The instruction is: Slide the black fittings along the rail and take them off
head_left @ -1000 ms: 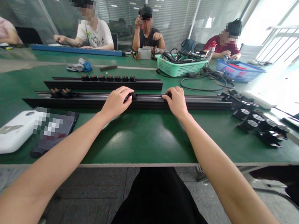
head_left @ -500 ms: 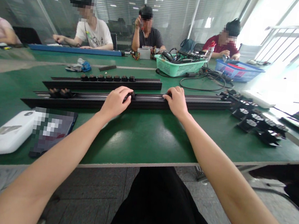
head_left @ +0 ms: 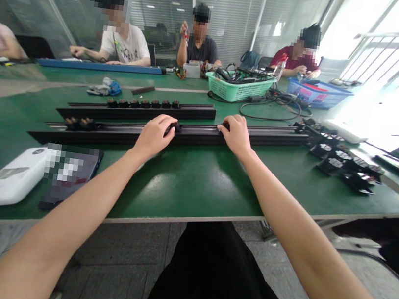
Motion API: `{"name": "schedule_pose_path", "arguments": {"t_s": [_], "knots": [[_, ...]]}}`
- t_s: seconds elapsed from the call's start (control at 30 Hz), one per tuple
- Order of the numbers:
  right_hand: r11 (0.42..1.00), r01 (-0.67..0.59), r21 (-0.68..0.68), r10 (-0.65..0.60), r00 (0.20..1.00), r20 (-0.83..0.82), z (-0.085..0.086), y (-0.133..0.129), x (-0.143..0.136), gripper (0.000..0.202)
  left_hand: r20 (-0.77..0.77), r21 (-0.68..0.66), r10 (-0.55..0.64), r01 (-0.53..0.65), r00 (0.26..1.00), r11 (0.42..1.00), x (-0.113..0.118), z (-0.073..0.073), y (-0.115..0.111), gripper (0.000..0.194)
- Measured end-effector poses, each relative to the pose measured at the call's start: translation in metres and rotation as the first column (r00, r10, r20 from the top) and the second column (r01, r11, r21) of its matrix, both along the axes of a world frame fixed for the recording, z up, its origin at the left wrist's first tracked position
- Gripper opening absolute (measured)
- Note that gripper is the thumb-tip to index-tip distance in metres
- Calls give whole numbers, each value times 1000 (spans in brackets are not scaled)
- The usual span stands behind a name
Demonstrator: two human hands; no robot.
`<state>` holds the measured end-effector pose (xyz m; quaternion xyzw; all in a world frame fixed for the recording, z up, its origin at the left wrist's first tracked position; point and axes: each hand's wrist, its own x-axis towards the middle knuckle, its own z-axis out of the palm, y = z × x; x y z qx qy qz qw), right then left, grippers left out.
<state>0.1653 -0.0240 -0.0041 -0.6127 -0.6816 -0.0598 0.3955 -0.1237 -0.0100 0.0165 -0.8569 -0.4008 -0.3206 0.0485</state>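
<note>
A long black rail point(head_left: 197, 136) lies across the green table in front of me. My left hand point(head_left: 155, 134) is closed around a small black block point(head_left: 177, 126) on the rail, mostly hidden by the fingers. Farther right along the same rail, my right hand point(head_left: 237, 134) grips another small black piece point(head_left: 226, 125), of which only a bit shows. Near the rail's left end sit a few black blocks with brownish tops point(head_left: 81, 124). Behind lies a second black rail point(head_left: 141, 111) carrying a row of similar blocks point(head_left: 144, 104).
Several loose black parts point(head_left: 335, 156) lie at the right. A white device point(head_left: 5, 179) and a phone point(head_left: 72, 181) are at the near left. Farther back stand a green basket point(head_left: 239, 90), a blue basket point(head_left: 318, 96) and cables point(head_left: 271, 112). Several people sit across the table.
Both my hands stay in place on the rail. Across the table, the person in dark grey has lifted their head and lowered the raised hand slightly.
</note>
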Motion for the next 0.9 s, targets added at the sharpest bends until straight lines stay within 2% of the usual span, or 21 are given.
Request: {"name": "schedule_pose_path", "arguments": {"t_s": [0.2,0.37,0.73,0.9], "knots": [[994,101,-45,-102,994,-29,-3,3,1,30,2,-2,-1,1,1000,1000,-1,-1,1,37],[985,138,-103,-136,990,19,1,-2,-2,23,0,0,5,-5,1000,1000,-1,-1,1,37],[995,85,-46,-86,996,-25,-7,7,2,20,1,-12,-5,5,1000,1000,-1,-1,2,38],[993,89,-78,-92,995,-38,-5,6,2,18,0,-4,-11,11,1000,1000,-1,-1,2,37]]}}
